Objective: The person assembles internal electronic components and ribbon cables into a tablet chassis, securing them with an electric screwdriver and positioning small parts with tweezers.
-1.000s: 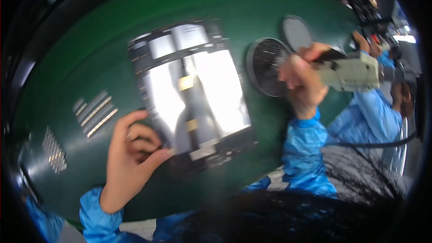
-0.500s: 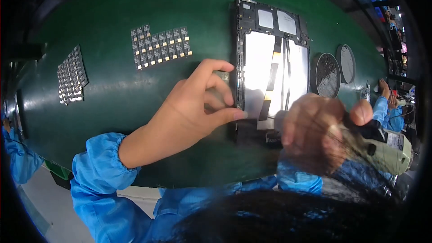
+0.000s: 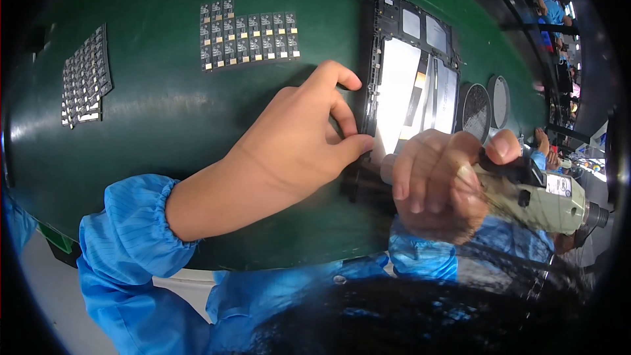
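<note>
A black tablet housing [image 3: 398, 85] with shiny silver battery panels lies on the green bench, right of centre. My left hand [image 3: 299, 128] grips its left edge with bent fingers; the thumb presses near the lower left part. In my right hand [image 3: 437, 181], the fingers are wrapped round an electric screwdriver [image 3: 560, 200] with a pale green body. It lies slantwise over the housing's lower right, its rear end pointing right. Its tip, and whatever it touches, are hidden behind the fingers. Strands of dark hair blur across this hand.
On the green bench [image 3: 164, 151] lie a sheet of small dark parts with pale tabs [image 3: 250, 39] and another such sheet [image 3: 87, 79] farther left. Two round dishes stand right of the housing, a nearer one [image 3: 476, 112] with tiny pieces and a farther one [image 3: 501, 102]. Other people work at far right.
The whole view has shifted, so the part sheets sit higher and the housing looks farther right and more tilted. My right hand is less blurred, with the screwdriver still in it.
</note>
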